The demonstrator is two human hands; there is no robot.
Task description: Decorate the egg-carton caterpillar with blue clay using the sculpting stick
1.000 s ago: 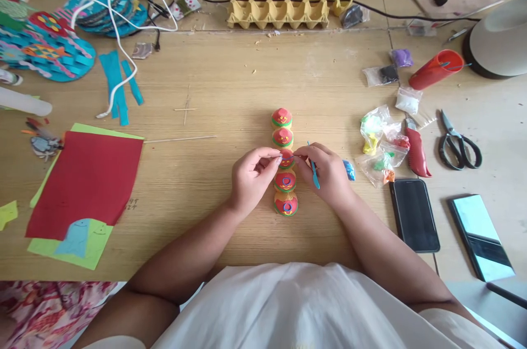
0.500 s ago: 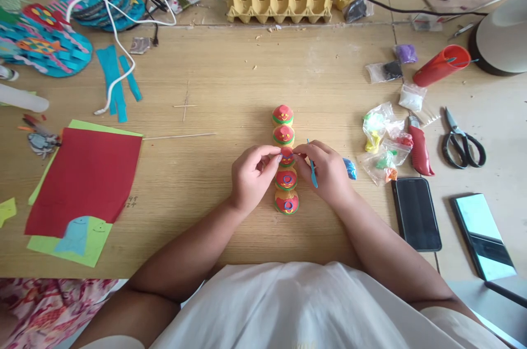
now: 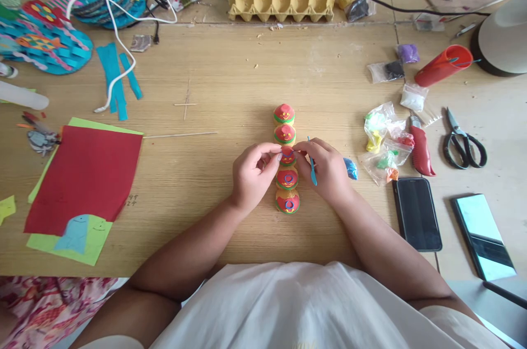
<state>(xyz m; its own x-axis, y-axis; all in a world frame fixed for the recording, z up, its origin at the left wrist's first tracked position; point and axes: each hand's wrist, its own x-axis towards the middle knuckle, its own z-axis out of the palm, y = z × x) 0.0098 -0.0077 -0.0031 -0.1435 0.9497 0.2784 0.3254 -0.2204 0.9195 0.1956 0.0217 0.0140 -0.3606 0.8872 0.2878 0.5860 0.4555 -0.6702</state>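
A row of egg-carton cups (image 3: 288,178) coated in red clay, with green and yellow trim, runs away from me on the table. The two nearest cups carry blue clay rings. On the middle cup (image 3: 288,160) lies a thin blue clay strand (image 3: 287,153). My left hand (image 3: 256,173) pinches at the strand's left end, thumb against forefinger. From the other side, my right hand (image 3: 325,169) pinches at its right end. A small blue plastic modelling tool (image 3: 313,171) is tucked in the right hand's fingers. The fingertips partly hide the middle cup.
Blue clay (image 3: 351,168) lies beside my right hand. Further right are bagged clay (image 3: 387,159), a red-handled knife (image 3: 420,148), scissors (image 3: 463,143) and two phones (image 3: 418,214). Red paper (image 3: 86,173) lies left; egg cartons (image 3: 282,3) stand at the back.
Both hands stay at the middle cup, with only slight finger movement. The whole view has shifted a little.
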